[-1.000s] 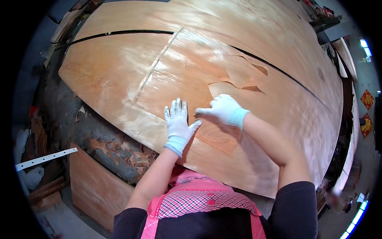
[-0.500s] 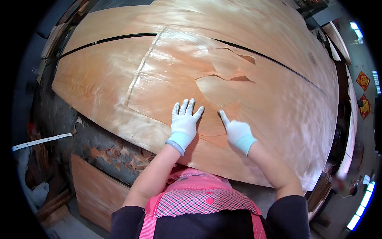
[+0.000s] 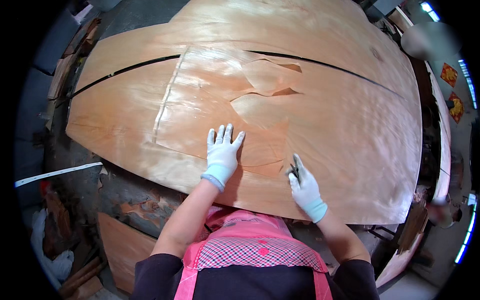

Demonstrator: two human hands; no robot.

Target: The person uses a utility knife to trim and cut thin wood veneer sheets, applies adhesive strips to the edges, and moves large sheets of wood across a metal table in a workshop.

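A large pale-orange wood veneer sheet [image 3: 365, 140] covers the work surface, crossed by a long dark slit. A smaller, glossy veneer piece [image 3: 195, 95] lies over it, with a taped left edge and torn, lifted flaps on the right. My left hand [image 3: 223, 152], in a white glove with a pale blue cuff, rests open with spread fingers on the lower part of that piece. My right hand [image 3: 306, 190], gloved alike, is just beyond the piece's lower right corner, closed round a small dark tool [image 3: 294, 170], perhaps a blade, partly hidden by the fingers.
Veneer scraps [image 3: 140, 207] lie on the grey surface below the sheet's left edge. A leaning board [image 3: 125, 250] and a white perforated strip [image 3: 57, 173] sit at the lower left. Wood pieces [image 3: 62, 80] line the far left; long pale boards [image 3: 442, 175] run along the right.
My right hand has moved down and rightward from beside my left hand to past the piece's lower corner, and the dark tool now shows in it. My left hand stays flat on the veneer.
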